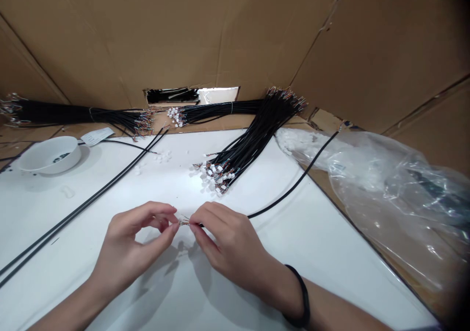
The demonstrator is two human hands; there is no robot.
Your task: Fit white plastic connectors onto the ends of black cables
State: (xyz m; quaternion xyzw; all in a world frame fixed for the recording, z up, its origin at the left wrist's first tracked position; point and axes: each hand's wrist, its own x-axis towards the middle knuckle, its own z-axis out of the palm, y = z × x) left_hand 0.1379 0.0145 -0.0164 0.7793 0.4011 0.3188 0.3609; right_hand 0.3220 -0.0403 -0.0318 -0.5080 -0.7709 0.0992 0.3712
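Bare forearms are reaching in from the bottom edge, and a black wristband [303,296] is circling the right wrist. Left hand [134,243] and right hand [229,245] are both curled and nearly meeting above a white table [293,277], with their fingertips pinching the frayed end [184,221] of a black cable [293,189]. That end is showing fine, multicoloured strands, though it is too small and too hidden by the fingers to make out in detail. From the right hand, the cable is running up and to the right, toward a crumpled clear plastic bag [389,199] lying at the right side. Ahead of the hands, a fanned bundle of black wires [253,145] with white connectors is lying across the table, and loose white connectors [162,156] are sitting to its left. Two long black cables [73,208] are stretching diagonally on the left, a white bowl [47,154] is sitting in the far left corner, and more tied wire bundles [73,113] are resting against a cardboard wall [147,37]
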